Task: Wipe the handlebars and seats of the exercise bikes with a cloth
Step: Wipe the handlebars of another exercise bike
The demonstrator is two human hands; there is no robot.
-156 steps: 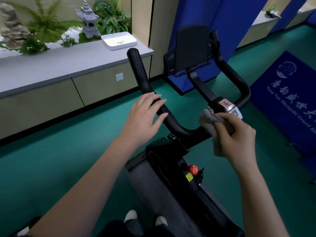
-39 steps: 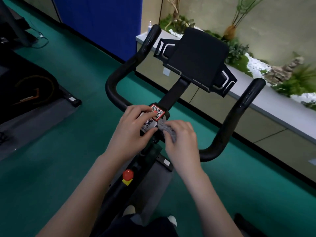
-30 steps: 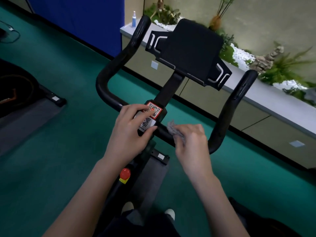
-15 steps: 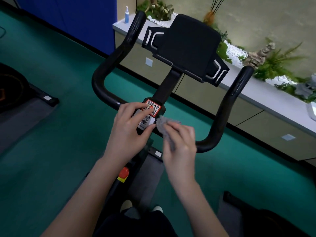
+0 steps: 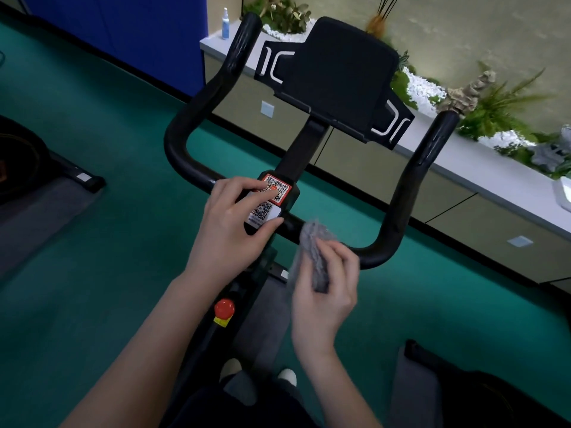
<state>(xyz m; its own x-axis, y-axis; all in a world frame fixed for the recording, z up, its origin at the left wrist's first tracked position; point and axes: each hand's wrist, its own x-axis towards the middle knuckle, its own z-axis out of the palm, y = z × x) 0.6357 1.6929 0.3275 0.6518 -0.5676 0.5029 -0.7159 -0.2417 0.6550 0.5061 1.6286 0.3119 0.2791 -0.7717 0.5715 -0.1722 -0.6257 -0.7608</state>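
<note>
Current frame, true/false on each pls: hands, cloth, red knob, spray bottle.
1. The right hand holds the grey cloth at the handlebar crossbar. True.
2. The left hand grips the handlebar's left horn. False: it rests on the centre clamp with the QR stickers.
3. The red knob sits on the frame below the left hand. True.
4. The spray bottle lies on the floor. False: it stands on the counter.
</note>
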